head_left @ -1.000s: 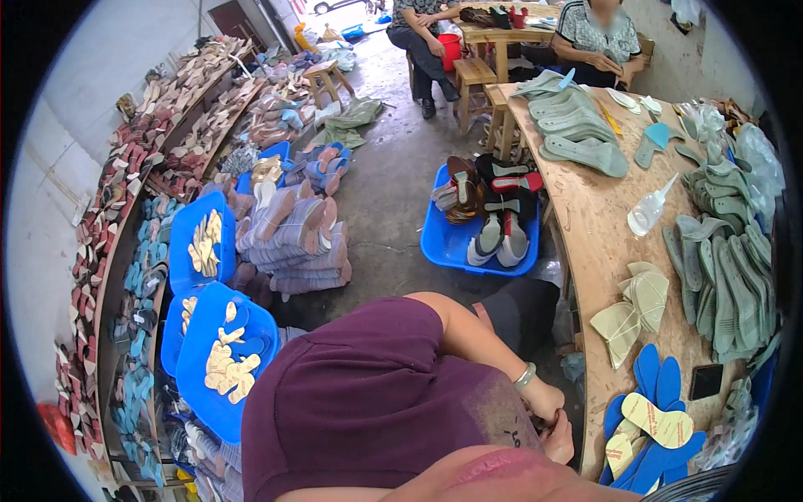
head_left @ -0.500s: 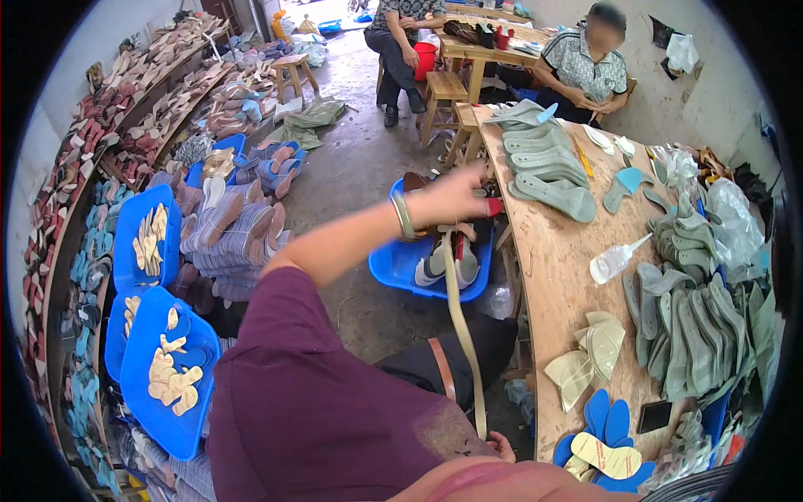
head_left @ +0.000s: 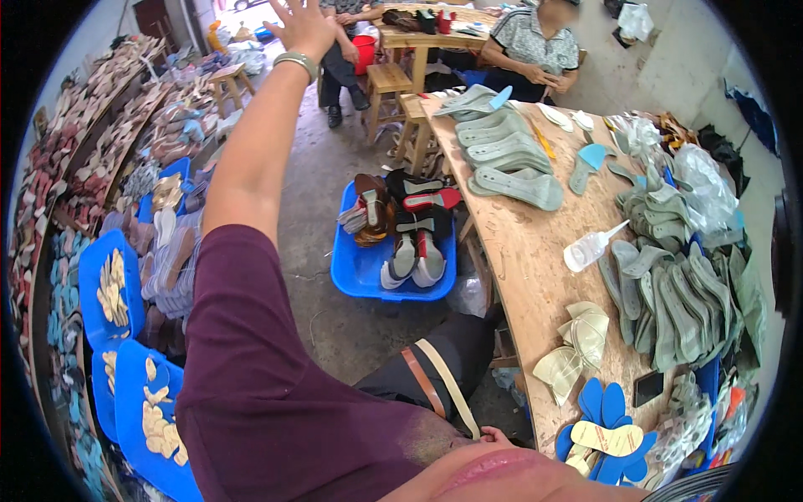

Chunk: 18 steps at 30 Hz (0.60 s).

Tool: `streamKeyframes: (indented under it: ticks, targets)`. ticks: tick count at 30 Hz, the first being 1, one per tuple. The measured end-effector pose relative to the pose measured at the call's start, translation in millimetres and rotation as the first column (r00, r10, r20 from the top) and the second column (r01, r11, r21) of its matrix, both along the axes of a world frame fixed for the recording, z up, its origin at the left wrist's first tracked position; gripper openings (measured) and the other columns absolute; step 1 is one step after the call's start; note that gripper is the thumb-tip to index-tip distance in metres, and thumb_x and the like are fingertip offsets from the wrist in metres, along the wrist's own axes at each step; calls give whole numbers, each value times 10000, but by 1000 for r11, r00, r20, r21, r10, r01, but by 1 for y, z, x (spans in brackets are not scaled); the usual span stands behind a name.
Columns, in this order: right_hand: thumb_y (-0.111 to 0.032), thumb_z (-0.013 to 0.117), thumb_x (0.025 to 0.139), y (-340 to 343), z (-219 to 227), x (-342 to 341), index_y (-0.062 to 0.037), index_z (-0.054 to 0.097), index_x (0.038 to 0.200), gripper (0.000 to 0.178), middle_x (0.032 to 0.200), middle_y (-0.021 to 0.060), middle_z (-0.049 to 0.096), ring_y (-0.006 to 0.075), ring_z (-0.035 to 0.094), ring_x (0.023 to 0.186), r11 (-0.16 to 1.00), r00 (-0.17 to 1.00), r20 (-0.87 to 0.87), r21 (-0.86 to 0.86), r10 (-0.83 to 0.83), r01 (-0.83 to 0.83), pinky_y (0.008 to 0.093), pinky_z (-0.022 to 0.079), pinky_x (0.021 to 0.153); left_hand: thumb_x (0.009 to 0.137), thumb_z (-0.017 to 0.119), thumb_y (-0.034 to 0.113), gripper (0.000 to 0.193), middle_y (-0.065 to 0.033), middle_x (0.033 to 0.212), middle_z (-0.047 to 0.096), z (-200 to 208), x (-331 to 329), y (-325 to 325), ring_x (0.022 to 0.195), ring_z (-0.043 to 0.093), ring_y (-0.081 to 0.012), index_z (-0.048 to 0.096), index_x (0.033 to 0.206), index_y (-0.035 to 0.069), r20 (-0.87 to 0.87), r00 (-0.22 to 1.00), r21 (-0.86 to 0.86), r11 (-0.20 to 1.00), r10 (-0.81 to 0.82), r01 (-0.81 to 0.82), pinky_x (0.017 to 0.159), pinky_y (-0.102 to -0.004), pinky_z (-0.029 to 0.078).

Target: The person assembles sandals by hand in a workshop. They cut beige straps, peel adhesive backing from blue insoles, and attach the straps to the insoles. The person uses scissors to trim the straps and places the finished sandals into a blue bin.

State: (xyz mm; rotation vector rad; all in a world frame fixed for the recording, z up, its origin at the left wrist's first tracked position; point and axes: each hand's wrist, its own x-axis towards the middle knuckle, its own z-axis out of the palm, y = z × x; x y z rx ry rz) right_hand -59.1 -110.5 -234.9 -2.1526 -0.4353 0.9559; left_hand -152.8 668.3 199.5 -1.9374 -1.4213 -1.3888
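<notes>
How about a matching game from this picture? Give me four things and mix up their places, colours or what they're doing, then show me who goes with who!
Things:
1. Cream strip
2. Left hand
3. Squeeze bottle
4. Bucket

Match with:
A. Raised up high, fingers spread
B. Bright red
C. Lying across a dark trouser leg
D. Lying on the wooden table

Right pairs: 1-C, 2-A, 3-D, 4-B.

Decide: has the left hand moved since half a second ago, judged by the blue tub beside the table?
Yes: the left hand overlapped the far side of the blue tub; now it appears well above and left of it.
</notes>
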Motion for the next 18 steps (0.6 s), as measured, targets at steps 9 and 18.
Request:
streamKeyframes:
  ticks: [9,18]
  targets:
    - [-58,652,772,26,50,-16,-48,676,1021,250,699,60,673,92,646,633,999,983,177,22,38,-43,246,518,607,778,687,379,947,-244,1534,31,45,17,-54,1411,-7,-448,121,1506,160,-35,999,-72,997,36,-39,1030,-691,204]
    - [-47,617,813,34,85,-33,-30,674,995,192,708,100,657,135,627,641,996,974,210,6,-90,91,273,504,624,776,704,191,589,-215,1225,458,35,89,-168,1069,484,-349,436,1263,-2,-436,579,531,323,-689,783,900,-420,413]
